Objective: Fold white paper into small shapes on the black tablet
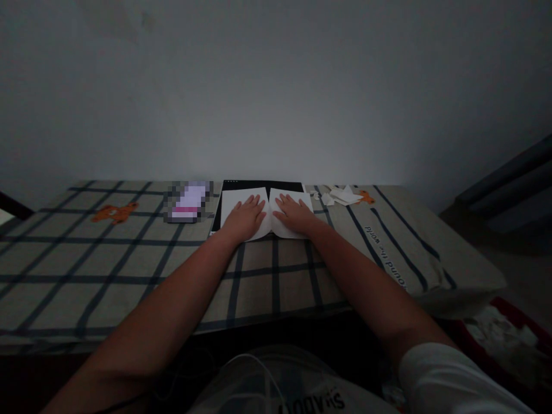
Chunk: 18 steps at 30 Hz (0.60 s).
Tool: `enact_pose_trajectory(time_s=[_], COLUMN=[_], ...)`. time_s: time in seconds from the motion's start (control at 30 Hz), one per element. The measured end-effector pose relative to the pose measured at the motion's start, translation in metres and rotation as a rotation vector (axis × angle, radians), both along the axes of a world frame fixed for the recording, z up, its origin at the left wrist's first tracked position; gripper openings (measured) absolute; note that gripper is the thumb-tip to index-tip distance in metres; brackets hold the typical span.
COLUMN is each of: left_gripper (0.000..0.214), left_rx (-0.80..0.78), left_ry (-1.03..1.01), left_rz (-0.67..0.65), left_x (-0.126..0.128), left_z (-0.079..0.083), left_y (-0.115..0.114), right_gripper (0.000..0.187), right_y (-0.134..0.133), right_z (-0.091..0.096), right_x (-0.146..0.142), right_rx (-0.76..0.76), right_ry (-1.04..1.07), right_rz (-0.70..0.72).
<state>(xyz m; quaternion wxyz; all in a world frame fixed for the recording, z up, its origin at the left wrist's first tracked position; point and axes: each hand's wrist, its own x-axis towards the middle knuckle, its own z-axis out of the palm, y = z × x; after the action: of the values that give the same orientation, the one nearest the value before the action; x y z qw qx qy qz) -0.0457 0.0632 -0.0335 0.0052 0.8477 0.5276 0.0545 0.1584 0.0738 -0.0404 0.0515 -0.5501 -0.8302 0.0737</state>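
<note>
A white sheet of paper [235, 200] lies on a black board [284, 186] at the far side of a checked cloth-covered surface [129, 253]. A crease or gap runs down the sheet's middle. My left hand [245, 218] lies flat on its left half, fingers stretched out. My right hand [294, 214] lies flat on the right half, fingers spread. Neither hand holds anything.
A blurred-out purple and white object [188, 201] sits left of the board. Scraps of folded white paper [340, 196] lie to its right, near an orange bear print [366, 198]. A plain wall stands behind. A red-rimmed container [513, 333] is at lower right.
</note>
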Motion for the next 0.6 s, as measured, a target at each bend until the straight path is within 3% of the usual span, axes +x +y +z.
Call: enact_pose_trajectory(time_s=[0.2,0.6], left_gripper=[0.052,0.054], left_rx=[0.095,-0.013], left_ry=[-0.024,-0.037], left_rz=[-0.03,-0.046], left_x=[0.001,0.001], left_z=[0.007,-0.007], left_y=[0.0,0.004], right_gripper=[0.065,0.059], right_y=[0.002,0.001], right_z=[0.001,0.008], right_x=[0.0,-0.003], right_rx=[0.027,0.099], right_ry=[0.012,0.037], right_rz=[-0.014,-0.029])
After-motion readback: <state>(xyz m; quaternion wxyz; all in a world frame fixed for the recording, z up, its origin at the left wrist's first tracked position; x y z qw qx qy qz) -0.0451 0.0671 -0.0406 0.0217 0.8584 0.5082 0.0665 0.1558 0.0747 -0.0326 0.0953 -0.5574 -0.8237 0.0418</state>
